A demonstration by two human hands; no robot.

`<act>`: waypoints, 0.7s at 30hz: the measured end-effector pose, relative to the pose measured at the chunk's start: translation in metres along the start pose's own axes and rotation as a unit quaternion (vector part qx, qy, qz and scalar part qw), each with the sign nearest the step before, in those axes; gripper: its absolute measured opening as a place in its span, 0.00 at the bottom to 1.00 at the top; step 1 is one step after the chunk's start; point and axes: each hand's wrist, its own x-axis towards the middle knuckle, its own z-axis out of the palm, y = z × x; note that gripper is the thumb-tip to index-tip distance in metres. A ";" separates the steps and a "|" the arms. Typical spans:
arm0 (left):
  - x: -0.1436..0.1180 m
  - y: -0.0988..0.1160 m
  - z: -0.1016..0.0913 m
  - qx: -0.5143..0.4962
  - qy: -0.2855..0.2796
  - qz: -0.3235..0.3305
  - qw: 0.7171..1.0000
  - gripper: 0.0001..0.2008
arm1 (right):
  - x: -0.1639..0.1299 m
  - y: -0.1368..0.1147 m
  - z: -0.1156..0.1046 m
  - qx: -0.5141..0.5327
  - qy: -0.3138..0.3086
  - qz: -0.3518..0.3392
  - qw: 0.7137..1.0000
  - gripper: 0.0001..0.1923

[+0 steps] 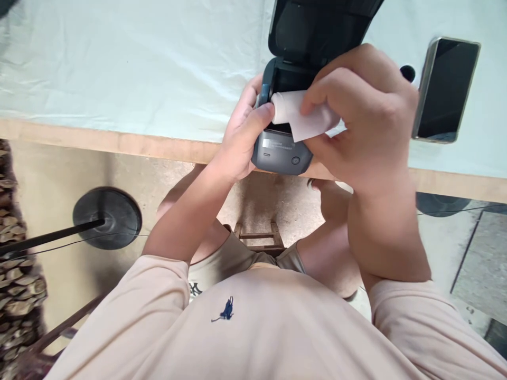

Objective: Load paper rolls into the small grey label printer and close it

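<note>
The right hand (364,116) is pinching a white paper roll (297,113) between thumb and fingers, holding it over the open bay of a small dark printer (281,150). The left hand (241,137) is gripping the printer's left side, its thumb pressing the roll's end. A phone (446,89) is lying just right of the right hand on the table (138,68).

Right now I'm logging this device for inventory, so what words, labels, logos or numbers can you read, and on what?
Label strip on the small printer: printed lines, too blurred to read.
Printer buttons: small symbols, too small to tell.
Shirt: a dark blue embroidered emblem, no letters.
Shorts: a small dark logo, not legible.
Paper roll and phone: nothing to read.
</note>
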 end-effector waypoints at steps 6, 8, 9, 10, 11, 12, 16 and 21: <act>-0.003 0.002 0.004 0.047 -0.023 -0.013 0.999 0.17 | 0.001 0.001 -0.007 0.021 -0.044 -0.007 0.999 0.10; -0.004 0.002 0.006 0.023 -0.009 -0.020 0.999 0.15 | 0.001 0.000 -0.008 -0.004 -0.065 0.015 0.998 0.09; -0.004 0.001 0.007 0.014 -0.005 -0.021 1.000 0.14 | 0.001 -0.001 -0.008 -0.023 -0.069 0.027 0.997 0.08; -0.004 0.000 0.007 0.006 -0.003 -0.022 1.000 0.14 | 0.001 -0.001 -0.006 -0.043 -0.067 0.040 0.996 0.08; -0.004 -0.001 0.007 0.001 -0.003 -0.021 1.000 0.14 | 0.002 -0.002 -0.005 -0.060 -0.062 0.053 0.995 0.09; -0.004 -0.002 0.007 -0.004 -0.007 -0.019 1.000 0.15 | 0.002 -0.001 -0.003 -0.072 -0.056 0.067 0.994 0.09; -0.003 -0.004 0.004 -0.023 -0.025 -0.016 0.999 0.16 | 0.004 0.002 0.004 -0.050 -0.042 0.102 0.993 0.08; -0.002 0.002 0.004 -0.043 0.003 -0.019 0.999 0.20 | 0.003 0.002 0.007 0.001 0.053 0.013 0.999 0.07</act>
